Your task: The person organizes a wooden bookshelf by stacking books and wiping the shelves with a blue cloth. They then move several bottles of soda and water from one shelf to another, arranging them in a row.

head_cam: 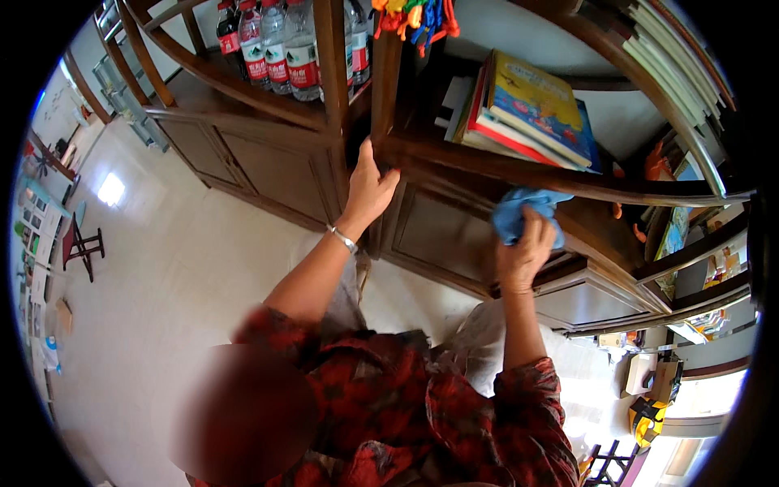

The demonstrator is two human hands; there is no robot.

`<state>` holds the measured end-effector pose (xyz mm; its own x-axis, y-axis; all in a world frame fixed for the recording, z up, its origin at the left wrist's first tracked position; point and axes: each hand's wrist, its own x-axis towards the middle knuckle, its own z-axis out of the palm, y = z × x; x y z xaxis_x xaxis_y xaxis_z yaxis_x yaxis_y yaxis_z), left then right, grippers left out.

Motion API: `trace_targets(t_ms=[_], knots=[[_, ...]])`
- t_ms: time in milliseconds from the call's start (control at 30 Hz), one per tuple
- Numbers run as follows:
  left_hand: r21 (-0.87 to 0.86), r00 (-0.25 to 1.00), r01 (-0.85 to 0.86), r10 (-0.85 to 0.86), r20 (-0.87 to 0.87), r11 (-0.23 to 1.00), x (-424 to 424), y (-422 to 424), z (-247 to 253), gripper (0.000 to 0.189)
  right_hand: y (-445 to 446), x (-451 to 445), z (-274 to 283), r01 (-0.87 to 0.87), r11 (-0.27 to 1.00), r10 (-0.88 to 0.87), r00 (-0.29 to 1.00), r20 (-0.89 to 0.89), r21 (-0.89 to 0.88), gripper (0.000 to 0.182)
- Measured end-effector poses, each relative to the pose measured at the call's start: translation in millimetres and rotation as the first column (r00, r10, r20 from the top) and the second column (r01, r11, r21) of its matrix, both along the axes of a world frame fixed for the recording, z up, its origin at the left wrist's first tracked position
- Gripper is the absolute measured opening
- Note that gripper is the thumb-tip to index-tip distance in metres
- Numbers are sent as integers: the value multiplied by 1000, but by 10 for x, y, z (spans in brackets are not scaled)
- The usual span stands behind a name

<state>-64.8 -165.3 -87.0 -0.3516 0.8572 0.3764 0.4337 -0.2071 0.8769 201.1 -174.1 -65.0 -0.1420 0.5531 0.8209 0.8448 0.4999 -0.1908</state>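
Observation:
My right hand (524, 252) grips a crumpled blue cloth (517, 213) against the front edge of a dark wooden shelf (481, 159). Farther left, my left hand (370, 189) rests at the upright post (384, 79) of the cabinet, thumb and forefinger spread; its other fingers are partly hidden, and I see nothing held in it. Behind the shelf edge lies a stack of books (535, 109), topped by one with a yellow and blue cover. Below the shelf are panelled cabinet doors (441, 228).
Several plastic bottles (301, 61) stand on the left shelf. Colourful hanging ornaments (417, 21) dangle above the post. More books (675, 67) fill the upper right. On the pale floor (182, 292) at left stands a folding stool (82, 246). Cardboard boxes (642, 372) sit at lower right.

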Motion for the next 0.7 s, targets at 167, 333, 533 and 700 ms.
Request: trace_targets(t_ms=[167,333,533,700], knots=[[69,992,71,-63,-111,995,-3,-3,-118,73,65,-615,-15,-236,965,248,963,106,-115,44],[-52,991,129,-127,34,990,-94,-57,-195,76,15,-798,204,-392,899,384,920,-80,-194,38],[-43,992,119,-117,42,992,-18,-116,-205,80,-247,-584,690,-837,466,189,413,-891,-288,14],[-142,987,158,-158,10,977,-11,-156,-86,83,-412,-306,969,-705,709,230,250,-941,-14,31]])
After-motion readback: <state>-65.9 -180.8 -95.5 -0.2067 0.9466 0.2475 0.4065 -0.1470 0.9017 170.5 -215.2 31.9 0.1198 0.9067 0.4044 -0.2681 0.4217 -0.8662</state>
